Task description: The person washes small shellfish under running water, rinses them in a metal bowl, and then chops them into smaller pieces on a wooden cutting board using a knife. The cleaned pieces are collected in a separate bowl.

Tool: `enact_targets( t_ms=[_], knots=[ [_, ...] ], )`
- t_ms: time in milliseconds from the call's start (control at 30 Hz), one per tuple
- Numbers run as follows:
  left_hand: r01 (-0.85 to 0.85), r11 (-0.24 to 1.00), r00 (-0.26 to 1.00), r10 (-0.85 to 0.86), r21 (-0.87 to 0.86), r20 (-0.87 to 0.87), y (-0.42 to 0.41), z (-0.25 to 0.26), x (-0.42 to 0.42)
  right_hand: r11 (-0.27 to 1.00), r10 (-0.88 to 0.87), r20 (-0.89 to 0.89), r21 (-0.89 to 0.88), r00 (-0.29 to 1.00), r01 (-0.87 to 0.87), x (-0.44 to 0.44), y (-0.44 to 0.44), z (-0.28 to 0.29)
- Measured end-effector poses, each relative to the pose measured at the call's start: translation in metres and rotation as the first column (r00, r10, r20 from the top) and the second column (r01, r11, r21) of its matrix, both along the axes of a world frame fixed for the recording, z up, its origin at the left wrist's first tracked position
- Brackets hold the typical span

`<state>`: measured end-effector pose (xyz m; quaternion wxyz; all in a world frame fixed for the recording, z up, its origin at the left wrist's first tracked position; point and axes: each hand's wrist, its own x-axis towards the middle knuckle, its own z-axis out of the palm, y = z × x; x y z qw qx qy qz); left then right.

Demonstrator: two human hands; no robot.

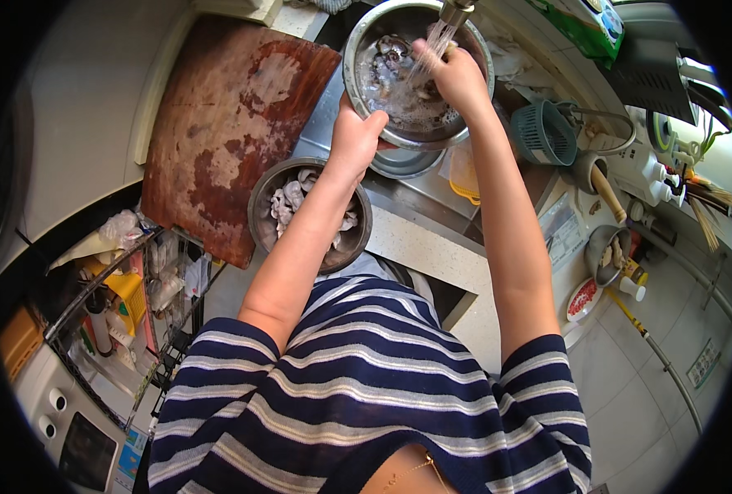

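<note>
My left hand [359, 133] grips the near-left rim of a metal bowl [357, 68], thumb on top and fingers underneath. The bowl holds foamy water and dark-and-pale pieces of what looks like seafood [392, 50]. Water runs from the faucet [456, 11] into it and over the fingers of my right hand [458, 68], which is inside the bowl. Spray and motion blur obscure whether those fingers hold a piece. Under my left forearm stands a second metal bowl [261, 225] with pale, curled pieces, perhaps seafood [288, 200], partly covered by the arm.
A worn wooden cutting board [217, 123] lies left of the sink [319, 133]. Another metal basin [409, 165] sits below the held bowl, near a yellow-rimmed container [464, 179]. At right are a teal basket [544, 133], a mortar with a wooden pestle [607, 191] and a small bowl [600, 244].
</note>
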<state>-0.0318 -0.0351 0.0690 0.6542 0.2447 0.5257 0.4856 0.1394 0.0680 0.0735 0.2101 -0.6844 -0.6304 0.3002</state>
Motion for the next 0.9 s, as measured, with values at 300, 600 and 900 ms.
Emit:
enact_targets(
  t_ms=[300,600,900],
  knots=[
    [0.097,0.992,0.995,-0.095,-0.076,0.027,0.012,0.009,0.000,0.863,0.457,0.273,0.093,0.847,-0.496,-0.031,-0.031,-0.008],
    [0.031,0.999,0.998,-0.029,-0.040,0.055,0.012,0.011,-0.002,0.891,0.289,0.583,0.126,0.759,-0.436,-0.003,-0.057,0.012],
    [0.032,0.998,0.999,-0.033,-0.062,-0.022,0.004,-0.005,0.006,0.944,0.294,0.149,-0.199,0.944,-0.263,-0.028,-0.048,-0.028]
  ],
)
